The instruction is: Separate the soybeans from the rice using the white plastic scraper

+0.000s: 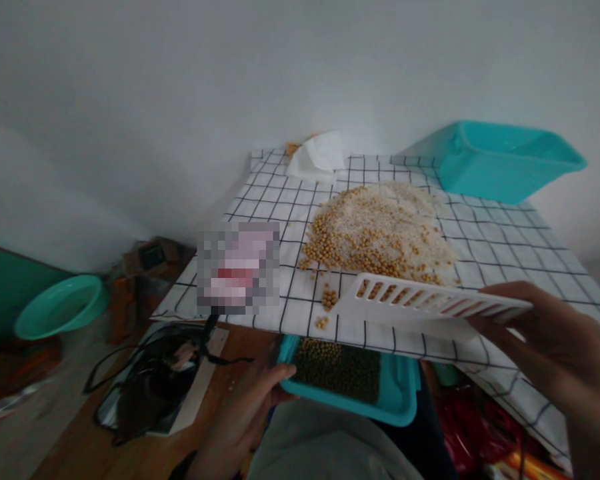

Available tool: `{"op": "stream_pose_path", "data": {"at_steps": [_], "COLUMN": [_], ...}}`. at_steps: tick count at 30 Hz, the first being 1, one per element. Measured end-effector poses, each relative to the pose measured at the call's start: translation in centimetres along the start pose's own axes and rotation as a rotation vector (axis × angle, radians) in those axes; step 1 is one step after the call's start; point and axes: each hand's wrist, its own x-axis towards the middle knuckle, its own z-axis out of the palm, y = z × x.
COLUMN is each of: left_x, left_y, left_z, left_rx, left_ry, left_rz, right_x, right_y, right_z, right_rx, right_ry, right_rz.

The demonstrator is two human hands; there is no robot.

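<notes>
A heap of rice mixed with yellow beans [380, 230] lies on a white checked tablecloth [505, 247]. My right hand [555, 347] is closed on a white slotted tray [420, 303], held tilted at the table's near edge, with a few beans [329, 297] at its left end. Below the edge, my left hand [245, 413] grips the rim of a teal tray [390, 407] that holds green and yellow beans [337, 367].
A teal basin [500, 160] sits at the table's far right corner, and a crumpled white tissue [320, 155] at the far edge. A blurred patch [239, 268] covers the left edge. On the floor are a green bowl [60, 305] and black cables [150, 373].
</notes>
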Motion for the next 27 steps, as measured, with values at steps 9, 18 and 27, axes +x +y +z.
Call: {"op": "stream_pose_path", "data": {"at_steps": [9, 18, 27], "left_x": [0.2, 0.1, -0.3], "left_y": [0.8, 0.6, 0.0], "left_z": [-0.6, -1.0, 1.1], "left_rx": [0.009, 0.004, 0.032], "left_ry": [0.085, 0.075, 0.026], "left_rz": [0.036, 0.051, -0.048], "right_x": [0.6, -0.4, -0.6], "right_y": [-0.7, -0.7, 0.6], "right_z": [1.4, -1.4, -2.4], "right_rx": [0.037, 0.181, 0.206], "right_ry": [-0.141, 0.219, 0.36], "right_rz": [-0.143, 0.156, 0.397]}}
